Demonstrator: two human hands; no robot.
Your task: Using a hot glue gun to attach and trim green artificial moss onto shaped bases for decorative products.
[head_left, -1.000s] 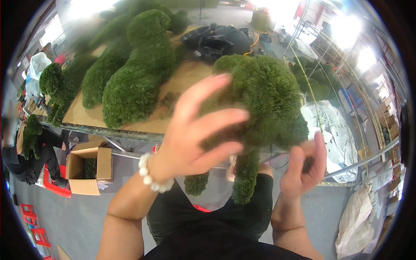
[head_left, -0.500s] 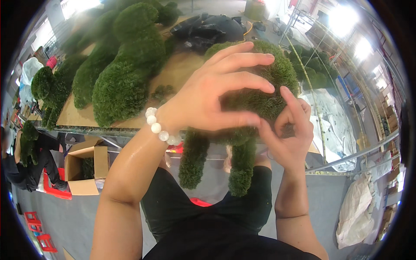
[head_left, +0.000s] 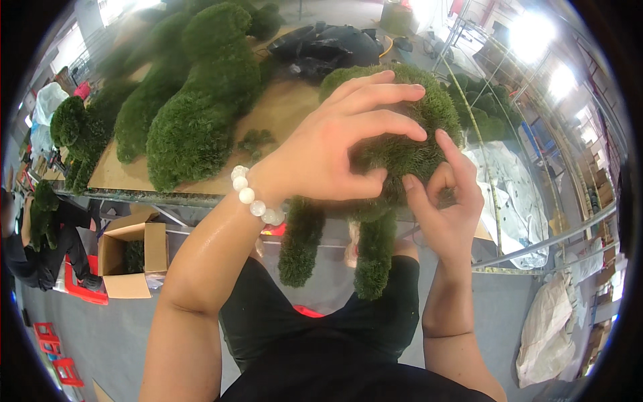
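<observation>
A green artificial-grass figure [head_left: 408, 154], with a rounded body and two leg-like parts hanging over the table edge, lies in front of me. My left hand [head_left: 335, 147], with a white bead bracelet [head_left: 246, 195] at its wrist, spreads over the body's left side. Its fingers stretch rightward and its thumb is bent. My right hand [head_left: 447, 201] is at the figure's right side. There the thumb and index finger stand apart while the other fingers curl in. I see nothing held in either hand; the grass directly under the left palm is hidden.
More grass-covered shapes [head_left: 191, 134] lie on the table [head_left: 284, 110] at left, with a black plastic bag [head_left: 328, 48] behind. An open cardboard box [head_left: 137, 258] stands at left near a seated person [head_left: 50, 231]. White sheeting [head_left: 512, 201] and a metal rail [head_left: 556, 240] are at right.
My left thumb has drawn back to the left and bent, widening the gap to the right thumb. The right hand has shifted only slightly, and the figure stays in place.
</observation>
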